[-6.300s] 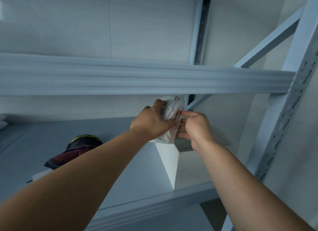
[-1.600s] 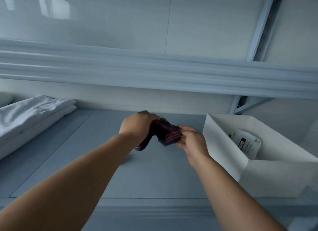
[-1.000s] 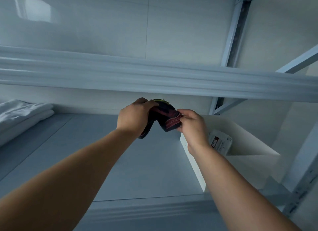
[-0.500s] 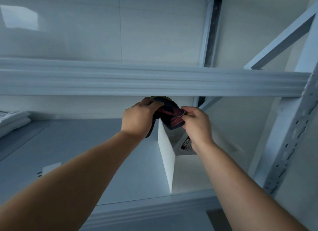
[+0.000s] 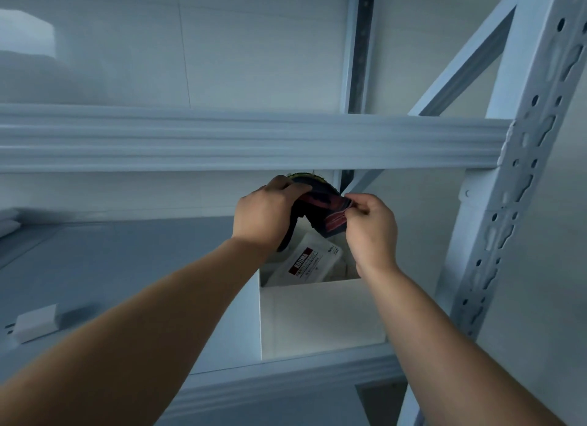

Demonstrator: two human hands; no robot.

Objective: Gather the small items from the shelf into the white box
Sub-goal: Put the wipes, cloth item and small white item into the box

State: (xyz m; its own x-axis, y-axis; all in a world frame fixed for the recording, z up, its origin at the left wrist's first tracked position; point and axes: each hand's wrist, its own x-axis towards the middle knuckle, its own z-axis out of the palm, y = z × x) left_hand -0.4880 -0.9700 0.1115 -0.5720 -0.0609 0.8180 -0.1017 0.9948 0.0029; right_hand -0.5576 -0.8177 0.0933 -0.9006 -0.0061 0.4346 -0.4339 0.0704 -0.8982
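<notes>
The white box (image 5: 320,317) stands at the right end of the grey shelf (image 5: 111,266). Inside it lies a white packet (image 5: 306,263) with a red label. Both hands hold a dark pouch (image 5: 320,208) with red stripes and a yellow-green edge right above the box opening. My left hand (image 5: 265,214) grips its left side and my right hand (image 5: 370,225) pinches its right end. Part of the pouch is hidden behind my left hand.
A small white plug adapter (image 5: 35,325) lies on the shelf at the left. The upper shelf beam (image 5: 254,139) runs just above my hands. A perforated white upright (image 5: 521,187) and a diagonal brace (image 5: 460,66) stand at the right.
My hands have carried the dark pouch from the middle of the shelf rightward to above the white box. The view has swung right, so the folded white cloth has left the frame.
</notes>
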